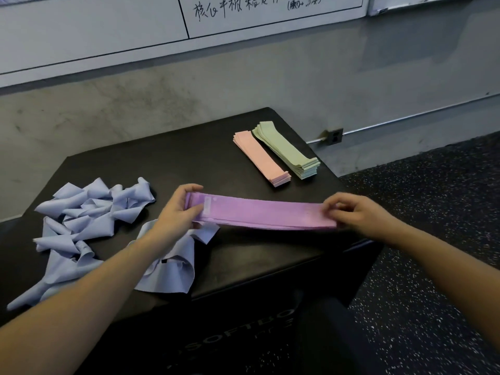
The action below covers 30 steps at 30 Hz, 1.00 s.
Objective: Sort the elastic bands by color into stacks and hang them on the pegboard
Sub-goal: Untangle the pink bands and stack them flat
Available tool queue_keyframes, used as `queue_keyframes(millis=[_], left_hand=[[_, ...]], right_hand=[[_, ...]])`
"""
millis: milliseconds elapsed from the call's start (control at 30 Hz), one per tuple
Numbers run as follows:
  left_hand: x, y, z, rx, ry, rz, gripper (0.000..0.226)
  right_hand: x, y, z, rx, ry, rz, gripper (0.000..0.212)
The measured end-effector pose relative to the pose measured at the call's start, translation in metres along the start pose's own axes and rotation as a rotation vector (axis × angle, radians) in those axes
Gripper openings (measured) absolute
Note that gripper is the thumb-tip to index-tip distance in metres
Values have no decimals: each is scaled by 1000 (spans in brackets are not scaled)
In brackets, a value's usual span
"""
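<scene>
Left hand (pixel 180 205): closed on one end of purple band stack (pixel 263 213), thumb on top.
Right hand (pixel 355 212): fingers pinching the stack's other end.
Blue bands (pixel 89 212): loose, crumpled, box top (pixel 167 155) left.
Far right: pink stack (pixel 261 158), green stack (pixel 286 150), side by side.

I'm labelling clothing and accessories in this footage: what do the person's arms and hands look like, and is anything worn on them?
Both forearms are bare right up to the frame edge: no sleeves or cuffs are visible. The left hand and right hand carry no gloves, and no rings, watch, wristband or bracelet shows. No markings, tape or cables appear on either arm. The fingernails look short and unpainted, though they are too small to judge well.
</scene>
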State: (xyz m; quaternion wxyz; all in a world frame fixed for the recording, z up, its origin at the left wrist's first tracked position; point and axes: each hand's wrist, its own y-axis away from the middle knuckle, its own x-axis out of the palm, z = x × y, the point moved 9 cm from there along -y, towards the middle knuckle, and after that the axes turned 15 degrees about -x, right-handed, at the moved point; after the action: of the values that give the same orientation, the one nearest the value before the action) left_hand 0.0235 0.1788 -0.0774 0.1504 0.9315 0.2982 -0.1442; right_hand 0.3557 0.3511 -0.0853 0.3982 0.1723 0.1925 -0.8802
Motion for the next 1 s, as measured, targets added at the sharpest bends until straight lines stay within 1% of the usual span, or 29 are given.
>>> queue_keyframes(millis=[100,133,200,267,333,400,500,600,700,767,833,900,1000], left_hand=[[-16,-13,-12,-5,-28,-50,41],[-20,-18,-15,-14,-44,-61,42],[-27,-28,-21,-32,-91,-87,42],[-30,-36,-29,-43,-159,-107,39],[-32,-45,-40,-13,-247,-136,37],[-31,-52,-51,15,-314,-166,34],[-26,-69,-64,35,-376,-189,32],[-18,-91,-72,51,-421,-175,30],[-14,-118,-76,58,-443,-164,34],[-13,-139,-78,56,-444,-178,39],[-12,-160,-81,55,-433,-201,44],[-11,-183,-85,46,-416,-224,49],[-7,-221,-87,14,-397,-239,55]], right_hand=[[17,6,5,35,-118,40,17],[23,9,5,49,-155,72,21],[38,13,4,60,-194,171,39],[49,13,5,10,-111,248,56],[57,8,6,-56,34,248,61],[63,1,9,-112,98,196,58],[67,-10,18,-218,127,78,47],[71,-21,35,-430,275,-11,25],[79,-31,52,-641,454,-101,23],[86,-42,62,-759,615,-127,20],[100,-59,72,-853,723,-62,16],[115,-80,78,-907,739,69,14],[131,-116,76,-870,735,261,13]])
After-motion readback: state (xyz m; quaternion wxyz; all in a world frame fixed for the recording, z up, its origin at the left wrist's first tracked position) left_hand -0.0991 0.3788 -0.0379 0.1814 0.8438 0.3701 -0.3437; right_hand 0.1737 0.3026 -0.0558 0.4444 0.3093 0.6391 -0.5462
